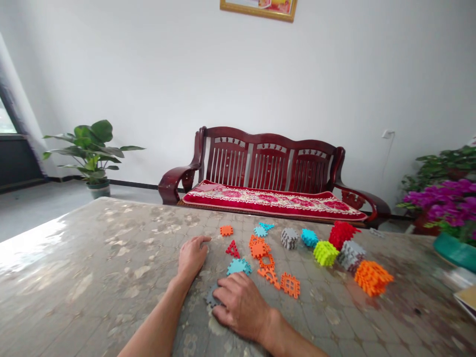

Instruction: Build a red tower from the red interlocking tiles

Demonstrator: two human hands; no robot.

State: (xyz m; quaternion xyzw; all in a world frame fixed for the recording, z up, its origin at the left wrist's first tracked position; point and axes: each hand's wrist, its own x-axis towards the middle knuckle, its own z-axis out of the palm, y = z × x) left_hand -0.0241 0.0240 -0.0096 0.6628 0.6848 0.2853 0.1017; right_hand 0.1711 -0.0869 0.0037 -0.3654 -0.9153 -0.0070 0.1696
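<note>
Evidently, the right hand point(241, 306) covers part of the grey piece point(210, 296) on the bench point(111, 277), its fingers point(225, 292) touching it; whether they grasp it, I cannot tell. The left hand point(192, 255), its fingers released, rests near the red triangle point(233, 255). Orange pieces point(259, 250) lie right of that, the stacks point(326, 254) farther right.

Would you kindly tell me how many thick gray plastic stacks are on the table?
2: one gray stack left of the bright blue plastic stack, another gray stack between the lime-green plastic stack and orange plastic stack. Others could be hidden.
</note>
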